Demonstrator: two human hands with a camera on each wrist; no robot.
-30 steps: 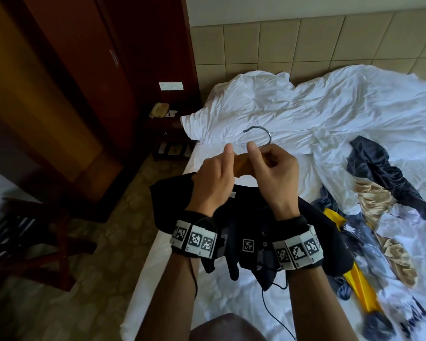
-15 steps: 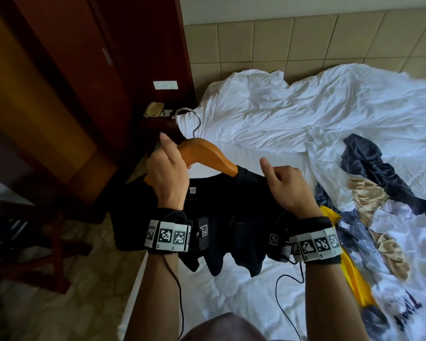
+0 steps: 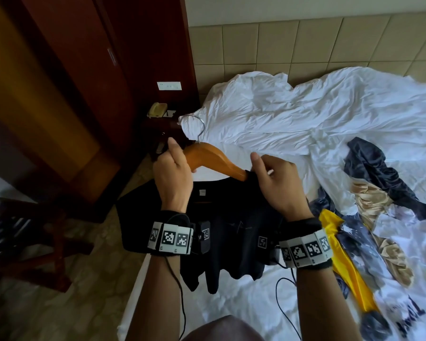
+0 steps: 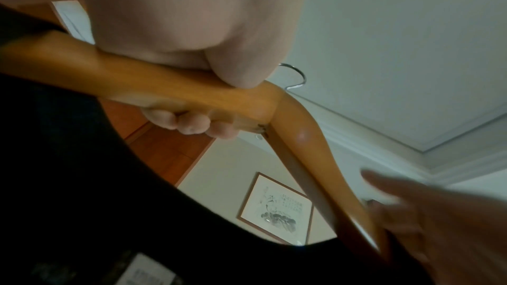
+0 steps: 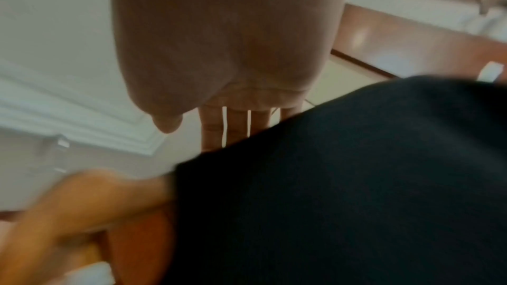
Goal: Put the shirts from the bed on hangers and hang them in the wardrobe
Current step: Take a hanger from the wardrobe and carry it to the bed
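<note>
A black shirt (image 3: 231, 217) hangs on an orange wooden hanger (image 3: 214, 159) with a metal hook (image 3: 198, 124), held above the bed's left edge. My left hand (image 3: 172, 175) grips the hanger's left arm, thumb on top and fingers curled under it (image 4: 192, 125). My right hand (image 3: 273, 180) is at the shirt's right shoulder, where the hanger's other arm goes into the neck opening. In the right wrist view its fingers (image 5: 233, 120) lie straight behind the black cloth (image 5: 356, 181), the thumb apart from it. The hanger's left end is hidden under the shirt.
More clothes lie on the bed at right: a dark navy garment (image 3: 379, 173), a beige satin one (image 3: 369, 200), a yellow one (image 3: 342, 254), a white printed shirt (image 3: 403, 303). A crumpled white duvet (image 3: 305, 114) lies beyond. The brown wardrobe (image 3: 59, 94), a nightstand phone (image 3: 158, 110) and a wooden rack (image 3: 35, 242) are left.
A second ago both hands met at the hanger's middle. My left hand has slid to the hanger's left arm and tilted it up; my right hand has gone to the shirt's right shoulder.
</note>
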